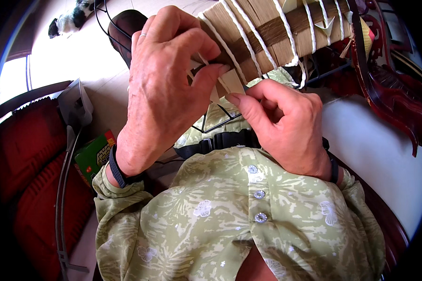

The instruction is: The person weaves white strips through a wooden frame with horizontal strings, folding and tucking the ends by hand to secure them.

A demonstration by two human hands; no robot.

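Observation:
A long panel of flat brown strips (267,35), crossed by several white cords (286,28), lies across the upper part of the head view. At its left end, my left hand (159,79) is closed, its thumb pressed against a pale flat strip (231,80) beside a cord. The fingertips curl over the panel's edge and are partly hidden. From the right, my right hand (288,124) pinches the lower end of that same pale strip between thumb and curled fingers. Another folded pale piece (325,27) sticks out among the cords farther right.
Black wire framework (215,124) stands beneath the panel, near a black strap with a buckle (227,140) at my waist. Carved dark-red wooden furniture (398,98) is on the right. A green box (94,157) and red ribbed objects (37,196) lie left. A black-and-white dog (72,18) rests on the floor.

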